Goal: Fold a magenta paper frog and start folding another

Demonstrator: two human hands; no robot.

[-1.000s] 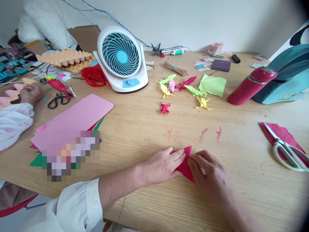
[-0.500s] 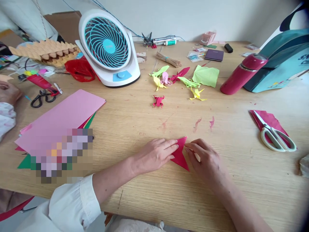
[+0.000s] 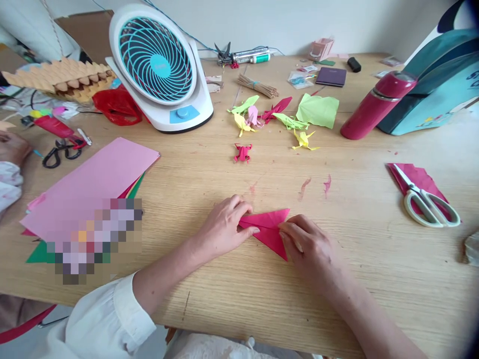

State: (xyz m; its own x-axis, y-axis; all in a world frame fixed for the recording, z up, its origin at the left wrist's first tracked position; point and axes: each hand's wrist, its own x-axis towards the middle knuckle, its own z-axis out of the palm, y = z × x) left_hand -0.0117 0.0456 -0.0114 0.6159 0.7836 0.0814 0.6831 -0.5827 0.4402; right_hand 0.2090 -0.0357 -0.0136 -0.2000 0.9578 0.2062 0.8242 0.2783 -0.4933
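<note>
A folded sheet of red-pink origami paper (image 3: 272,230) lies on the wooden table, with a crease line across it and two points on its right side. My left hand (image 3: 226,227) grips its left tip, thumb on the near side and fingers on the far side. On the right edge, between the two points, my right hand (image 3: 312,244) pinches the paper with thumb and fingertips. A small red origami frog (image 3: 243,153) sits beyond my hands.
Scissors (image 3: 426,199) lie on red paper at right. Pink sheets (image 3: 97,174) are stacked at left, near another person's hand (image 3: 13,147). Behind stand a fan (image 3: 160,70), a red flask (image 3: 377,107) and a teal bag (image 3: 430,89); several folded paper figures (image 3: 243,124) lie between.
My left hand has moved left off the paper's middle to its left tip, uncovering the crease. My right hand still pinches the right edge. The view has shifted slightly.
</note>
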